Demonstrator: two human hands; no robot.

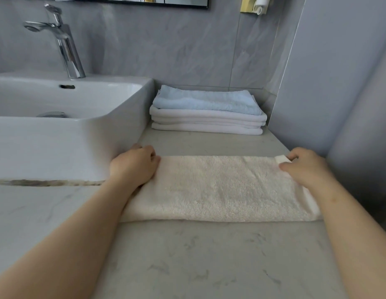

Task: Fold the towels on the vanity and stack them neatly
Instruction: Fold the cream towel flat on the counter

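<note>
A cream towel (220, 188) lies folded into a long strip across the marble vanity top (198, 260). My left hand (135, 165) grips the strip's far left corner, fingers curled over its edge. My right hand (306, 167) pinches the far right corner beside a white label. Behind, against the wall, sits a neat stack: a light blue folded towel (207, 100) on top of folded white towels (207, 124).
A white basin (65, 134) rises at the left, close to my left hand, with a chrome tap (62, 42) behind it. A grey wall panel (338, 93) closes the right side. Bare countertop lies between the strip and the stack.
</note>
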